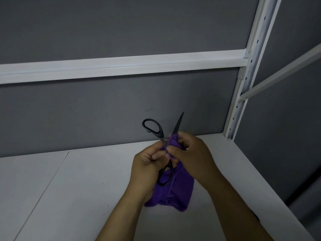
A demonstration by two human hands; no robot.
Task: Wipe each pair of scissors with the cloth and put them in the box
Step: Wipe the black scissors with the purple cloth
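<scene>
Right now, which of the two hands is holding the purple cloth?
The right hand: it pinches the bunched purple cloth at the blades, while the left hand grips the black scissors.

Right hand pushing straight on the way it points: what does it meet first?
Probably the left hand, close beside it on the black-handled scissors; the right hand grips the purple cloth. Depth unclear.

Lower centre of frame: left hand (149, 164) grips black scissors (160, 134), blades spread, one tip pointing up. Right hand (192, 153) pinches purple cloth (175, 193), seemingly around the other blade. White shelf (69, 188) beneath, grey panel (104, 110) behind.
</scene>
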